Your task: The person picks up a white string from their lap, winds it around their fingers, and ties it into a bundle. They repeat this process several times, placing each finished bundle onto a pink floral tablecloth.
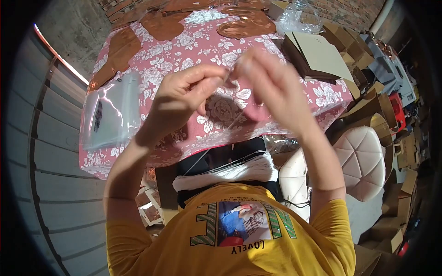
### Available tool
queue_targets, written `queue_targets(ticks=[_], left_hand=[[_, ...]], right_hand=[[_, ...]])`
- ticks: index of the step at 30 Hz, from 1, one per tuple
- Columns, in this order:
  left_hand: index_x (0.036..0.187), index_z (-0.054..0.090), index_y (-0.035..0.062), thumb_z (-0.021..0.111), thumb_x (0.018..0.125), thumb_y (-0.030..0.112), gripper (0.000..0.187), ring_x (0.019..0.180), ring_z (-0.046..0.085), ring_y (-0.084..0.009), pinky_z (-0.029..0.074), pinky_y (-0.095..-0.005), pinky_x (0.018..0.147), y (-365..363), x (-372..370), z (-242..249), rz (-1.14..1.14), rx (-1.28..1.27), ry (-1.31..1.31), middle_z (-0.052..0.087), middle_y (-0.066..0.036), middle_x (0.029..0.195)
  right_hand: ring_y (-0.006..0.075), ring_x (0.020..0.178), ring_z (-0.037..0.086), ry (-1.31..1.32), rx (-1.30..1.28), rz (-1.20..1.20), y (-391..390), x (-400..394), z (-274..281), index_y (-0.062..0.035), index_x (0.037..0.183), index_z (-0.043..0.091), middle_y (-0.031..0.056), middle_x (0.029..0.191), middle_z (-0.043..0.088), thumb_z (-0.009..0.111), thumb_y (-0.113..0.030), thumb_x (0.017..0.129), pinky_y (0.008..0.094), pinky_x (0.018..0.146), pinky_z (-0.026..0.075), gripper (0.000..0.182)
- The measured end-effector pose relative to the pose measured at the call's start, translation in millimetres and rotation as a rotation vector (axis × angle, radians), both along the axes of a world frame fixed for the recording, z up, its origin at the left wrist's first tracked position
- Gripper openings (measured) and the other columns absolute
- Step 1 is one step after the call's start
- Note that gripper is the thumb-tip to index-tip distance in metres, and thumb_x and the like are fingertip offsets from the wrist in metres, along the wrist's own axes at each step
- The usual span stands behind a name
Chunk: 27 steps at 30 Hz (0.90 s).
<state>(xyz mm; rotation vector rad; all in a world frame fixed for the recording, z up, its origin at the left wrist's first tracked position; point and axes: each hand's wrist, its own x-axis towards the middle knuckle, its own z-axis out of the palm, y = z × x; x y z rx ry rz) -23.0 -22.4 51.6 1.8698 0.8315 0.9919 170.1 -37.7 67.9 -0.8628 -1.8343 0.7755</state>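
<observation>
My left hand is raised over the flowered tablecloth, its thumb and forefinger pinched on a thin white string. Right beside it, my right hand is blurred by motion, its fingers curled in and their tips meeting the string close to the left fingertips. A short piece of string shows between the two hands; its exact shape is smeared. Across my lap lies a bundle of white string, from which loose strands run up toward the hands.
The pink tablecloth covers the table. Clear plastic bags lie at left, copper-coloured sheets and a white string pile at the back. Stacked cardboard sheets sit at right, near cushioned white seats and boxes.
</observation>
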Motion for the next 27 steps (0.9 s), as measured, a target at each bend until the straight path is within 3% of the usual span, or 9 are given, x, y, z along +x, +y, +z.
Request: queue_targets(ticks=[3,6,10,13,15,18,21,25,27], left_hand=[[0.111,0.058,0.0001,0.046,0.093,0.017,0.028,0.05,0.047,-0.0004,0.036,-0.014,0.043,-2.4,-17.2,13.2,-0.28,-0.212,-0.423,0.067,-0.009,0.08],[0.118,0.056,0.0041,0.047,0.092,0.018,0.031,0.05,0.046,-0.0016,0.037,-0.0145,0.044,15.1,-6.8,4.3,0.177,0.143,-0.099,0.066,-0.006,0.096],[0.122,0.053,0.0024,0.046,0.091,0.024,0.038,0.053,0.047,-0.0042,0.038,-0.0171,0.048,-4.7,-17.5,16.8,-0.275,-0.175,-0.373,0.057,0.0,0.07],[0.121,0.056,0.0083,0.044,0.092,0.036,0.042,0.05,0.047,-0.0046,0.036,-0.0168,0.047,11.5,-15.8,8.9,0.261,0.178,0.052,0.059,-0.001,0.067],[0.12,0.057,0.0095,0.04,0.093,0.041,0.044,0.053,0.048,-0.0048,0.037,-0.0171,0.047,3.8,-23.1,15.0,-0.007,-0.107,0.074,0.062,-0.001,0.071],[0.116,0.054,-0.0041,0.025,0.095,0.045,0.061,0.069,0.052,-0.0092,0.041,-0.0185,0.056,-0.9,0.1,17.9,0.068,-0.075,-0.564,0.063,-0.015,0.097],[0.125,0.046,-0.004,0.023,0.096,0.046,0.062,0.066,0.049,-0.0073,0.041,-0.0211,0.067,10.2,-23.0,16.5,0.155,0.048,0.289,0.062,-0.014,0.105],[0.123,0.049,-0.0044,0.03,0.094,0.05,0.064,0.067,0.05,-0.0087,0.044,-0.023,0.064,6.0,-16.1,18.8,-0.222,-0.154,-0.445,0.06,-0.011,0.109],[0.123,0.049,-0.0036,0.028,0.094,0.053,0.067,0.064,0.051,-0.0082,0.044,-0.0214,0.063,15.3,-20.8,16.6,0.106,0.047,-0.026,0.06,-0.013,0.109]], right_hand=[[0.0322,0.072,0.06,-0.238,0.219,-0.03,23.6,-3.3,-32.4,-0.0027,0.097,0.057,0.0167,0.077,0.06,0.048,-0.02,0.09,0.0381,0.063,0.047,0.02],[0.0358,0.071,0.06,-0.187,0.2,0.097,-4.4,-18.7,-4.7,-0.0031,0.098,0.055,0.0176,0.076,0.06,0.049,-0.018,0.088,0.0413,0.061,0.046,0.018],[0.0298,0.075,0.062,-0.142,0.305,0.034,42.8,-8.5,-9.9,-0.0029,0.09,0.057,0.0158,0.078,0.062,0.047,-0.02,0.089,0.0379,0.064,0.047,0.02],[0.0266,0.068,0.061,-0.203,0.252,0.065,9.9,-18.2,9.1,-0.0025,0.088,0.057,0.0153,0.072,0.06,0.05,-0.02,0.088,0.0374,0.06,0.046,0.019],[0.0264,0.06,0.057,-0.157,0.279,-0.052,27.7,-7.0,15.5,-0.0025,0.088,0.058,0.0139,0.068,0.058,0.05,-0.019,0.087,0.0338,0.056,0.044,0.019],[0.0266,0.064,0.057,-0.136,0.349,0.04,31.8,-11.6,-14.8,-0.0029,0.089,0.059,0.0145,0.072,0.057,0.047,-0.021,0.09,0.0358,0.059,0.043,0.021],[0.0278,0.064,0.056,-0.088,0.262,0.077,12.7,-10.9,10.9,-0.0027,0.09,0.059,0.014,0.074,0.058,0.049,-0.021,0.09,0.0363,0.06,0.043,0.021],[0.0297,0.071,0.062,-0.12,0.397,-0.004,35.8,-12.0,-16.9,-0.0046,0.096,0.06,0.0136,0.078,0.063,0.051,-0.022,0.088,0.0388,0.064,0.047,0.022],[0.0275,0.065,0.06,-0.178,0.397,0.057,21.1,-13.3,2.9,-0.0036,0.092,0.059,0.0136,0.073,0.061,0.052,-0.022,0.088,0.0374,0.059,0.045,0.02]])
